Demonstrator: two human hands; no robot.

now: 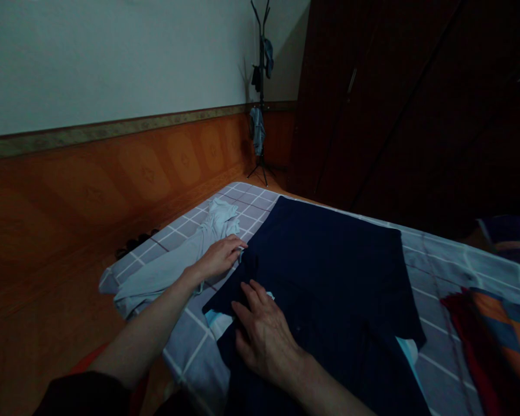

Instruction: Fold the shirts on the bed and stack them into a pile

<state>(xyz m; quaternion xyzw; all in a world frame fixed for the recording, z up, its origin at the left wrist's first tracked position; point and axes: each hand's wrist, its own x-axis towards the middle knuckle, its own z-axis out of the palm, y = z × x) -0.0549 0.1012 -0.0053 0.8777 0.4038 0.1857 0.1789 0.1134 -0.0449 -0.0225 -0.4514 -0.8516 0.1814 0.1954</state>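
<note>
Navy cloth [329, 271], matte and square-cornered, lies spread flat across checked grey bedding [437, 323]. Left hand [219, 258] rests on crumpled pale-blue fabric [169, 266] just beside the navy edge, its fingers [236, 242] extended and loose, gripping nothing. Right hand [264, 338] lies open on the navy, its fingers [247, 294] slightly spread and curved, without a visible pinch. Patterned cloth [494, 341] sits bunched at the bedding's far side; a slim black coat rack [260, 98] stands beyond, by the orange-panelled wall [112, 185].
</note>
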